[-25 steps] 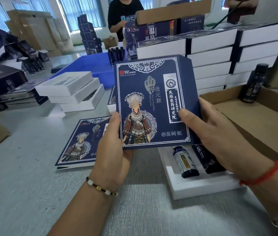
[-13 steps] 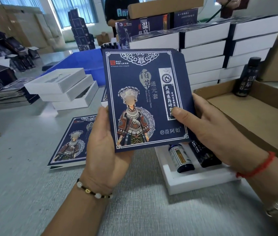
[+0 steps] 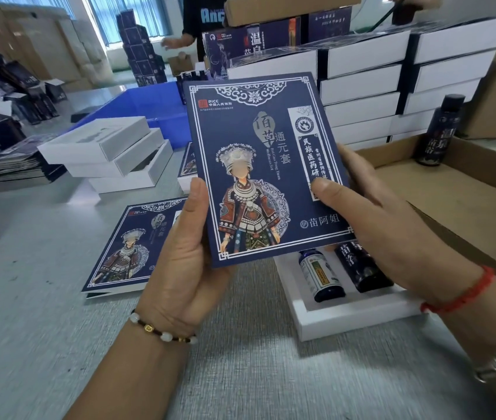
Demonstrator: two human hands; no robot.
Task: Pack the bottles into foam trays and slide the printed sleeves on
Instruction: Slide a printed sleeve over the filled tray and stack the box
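Note:
I hold a dark blue printed sleeve [image 3: 266, 168] upright in the air in front of me. My left hand [image 3: 186, 262] grips its lower left edge, thumb on the front. My right hand [image 3: 374, 213] holds its right edge, thumb pressed on the printed face. Below it on the table lies a white foam tray [image 3: 346, 313] with two dark bottles: a labelled one [image 3: 321, 275] and a black one [image 3: 362, 268], both partly hidden by the sleeve. More flat sleeves [image 3: 128, 247] lie stacked to the left.
Empty white trays [image 3: 110, 153] are stacked at the left, with a blue bin [image 3: 146, 107] behind them. Finished sleeved boxes [image 3: 368, 86] are piled at the back. An open cardboard box [image 3: 453, 201] with a standing bottle [image 3: 442, 131] is on the right. A person stands across the table.
The sleeve has tilted a little and come closer to me. My right thumb has slid further up its right side. The tray and bottles have stayed put.

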